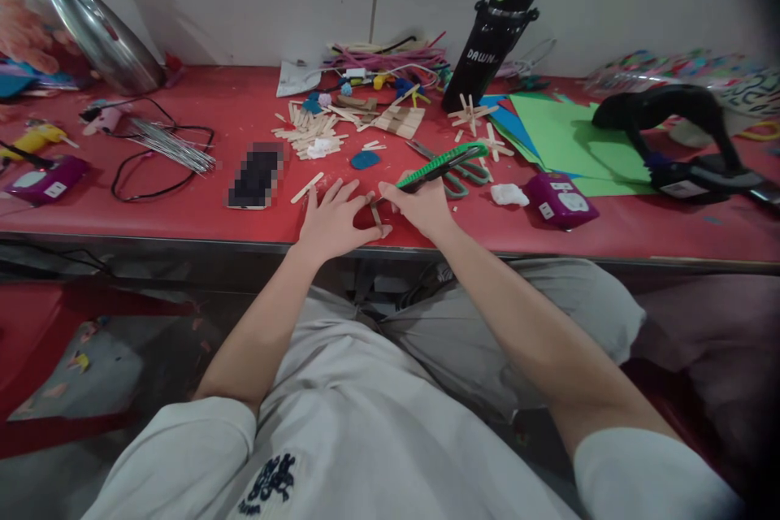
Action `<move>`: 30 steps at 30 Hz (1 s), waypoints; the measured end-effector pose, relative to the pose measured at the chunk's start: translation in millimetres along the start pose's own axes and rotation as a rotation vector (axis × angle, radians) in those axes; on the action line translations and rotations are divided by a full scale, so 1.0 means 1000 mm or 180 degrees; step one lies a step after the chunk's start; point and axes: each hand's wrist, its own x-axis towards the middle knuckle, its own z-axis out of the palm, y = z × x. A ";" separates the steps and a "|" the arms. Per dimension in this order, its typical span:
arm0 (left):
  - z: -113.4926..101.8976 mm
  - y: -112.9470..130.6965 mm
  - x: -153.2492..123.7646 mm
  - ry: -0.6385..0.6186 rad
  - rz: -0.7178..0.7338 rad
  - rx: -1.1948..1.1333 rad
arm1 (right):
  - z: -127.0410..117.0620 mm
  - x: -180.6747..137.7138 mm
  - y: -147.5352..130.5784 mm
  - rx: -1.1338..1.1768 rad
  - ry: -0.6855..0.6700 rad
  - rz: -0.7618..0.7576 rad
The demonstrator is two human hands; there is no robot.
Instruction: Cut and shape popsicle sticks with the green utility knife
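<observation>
My left hand (332,219) lies flat near the front edge of the red table (183,211), fingers spread, its thumb and forefinger pressing down a small wooden craft stick (378,219). My right hand (423,203) is closed around a green utility knife (444,165), whose tip points down toward that stick. The two hands almost touch over the stick.
A phone (254,176) lies left of my hands. Loose craft sticks (314,134), scissors (454,175), a purple box (561,201), green and blue paper (561,138), a black bottle (496,28), a black hot glue gun (676,130), wires (164,146) and pipe cleaners crowd the table.
</observation>
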 end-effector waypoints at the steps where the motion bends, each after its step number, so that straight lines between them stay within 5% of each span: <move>1: 0.000 0.000 0.000 -0.0001 0.0001 -0.0003 | 0.000 0.000 -0.001 -0.0013 -0.0009 -0.0003; 30: 0.000 0.000 0.001 -0.0021 -0.0013 -0.0048 | 0.000 0.002 0.001 -0.0011 -0.0017 -0.0125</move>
